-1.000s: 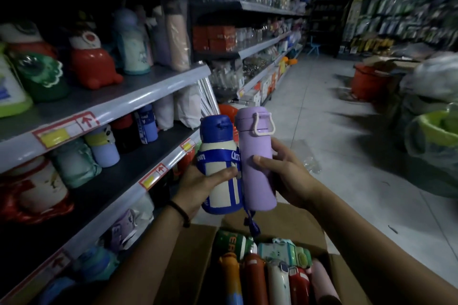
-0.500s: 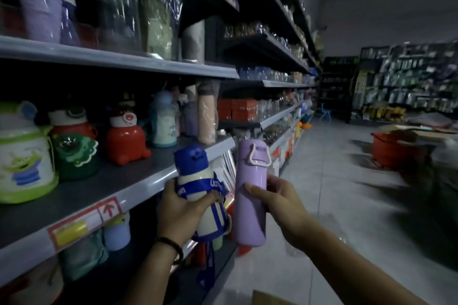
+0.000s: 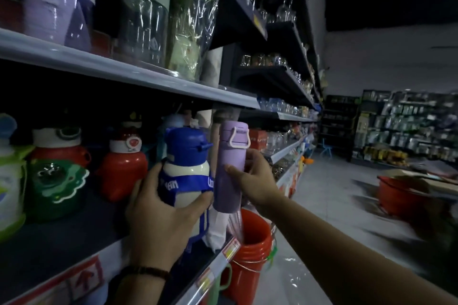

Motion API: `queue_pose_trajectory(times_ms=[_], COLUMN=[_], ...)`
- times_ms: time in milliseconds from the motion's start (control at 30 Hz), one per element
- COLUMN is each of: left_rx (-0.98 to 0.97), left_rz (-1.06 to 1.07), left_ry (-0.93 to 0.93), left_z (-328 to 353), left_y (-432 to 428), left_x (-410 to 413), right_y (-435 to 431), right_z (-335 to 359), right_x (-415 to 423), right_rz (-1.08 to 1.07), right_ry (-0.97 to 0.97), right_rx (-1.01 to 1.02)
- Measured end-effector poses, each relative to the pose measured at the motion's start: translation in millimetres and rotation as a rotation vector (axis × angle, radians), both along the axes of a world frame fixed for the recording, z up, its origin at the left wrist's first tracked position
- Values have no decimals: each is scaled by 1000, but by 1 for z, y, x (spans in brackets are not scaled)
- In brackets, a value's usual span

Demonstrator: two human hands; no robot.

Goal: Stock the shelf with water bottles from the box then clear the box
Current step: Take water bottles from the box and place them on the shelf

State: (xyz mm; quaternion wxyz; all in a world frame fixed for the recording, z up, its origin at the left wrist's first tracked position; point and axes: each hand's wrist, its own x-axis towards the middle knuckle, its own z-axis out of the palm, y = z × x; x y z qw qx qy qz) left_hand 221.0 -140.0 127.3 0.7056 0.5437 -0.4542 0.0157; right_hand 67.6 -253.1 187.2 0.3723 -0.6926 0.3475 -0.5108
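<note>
Now 2 bottles are raised from the box to the shelf (image 3: 74,235) edge: left hand (image 3: 158,218) wraps the blue-and-white bottle (image 3: 184,171), right hand (image 3: 255,181) grips the purple bottle (image 3: 229,168). Both hover beside a red bottle (image 3: 121,168), likely ready for placing.

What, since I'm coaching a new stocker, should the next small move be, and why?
Probably set the blue-and-white bottle down on the shelf beside the red bottle: the left hand holds it upright at shelf level, with bare shelf below; the right hand holds the purple bottle.
</note>
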Motion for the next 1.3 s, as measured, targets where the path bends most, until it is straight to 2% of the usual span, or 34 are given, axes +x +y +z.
queue_pose_trajectory(times_ms=[167, 333, 500, 700, 900, 1100, 1300], left_rx=[7, 141, 241, 271, 317, 306, 280], left_rz=[-2, 116, 126, 90, 101, 92, 127], left_ry=[-74, -177, -162, -145, -153, -221, -227], left_z=[36, 73, 60, 40, 30, 23, 21], left_y=[-33, -65, -83, -101, -107, -102, -104], left_x=[22, 62, 82, 74, 76, 76, 71], right_y=[-24, -46, -68, -97, -104, -117, -105], right_z=[11, 25, 23, 11, 4, -5, -7], right_x=[27, 41, 60, 70, 74, 76, 78], right_rz=[12, 2, -31, -36, -7, -40, -70], right_ry=[7, 22, 87, 114, 158, 220, 192], right_rx=[-44, -45, -87, -99, -25, -29, -13])
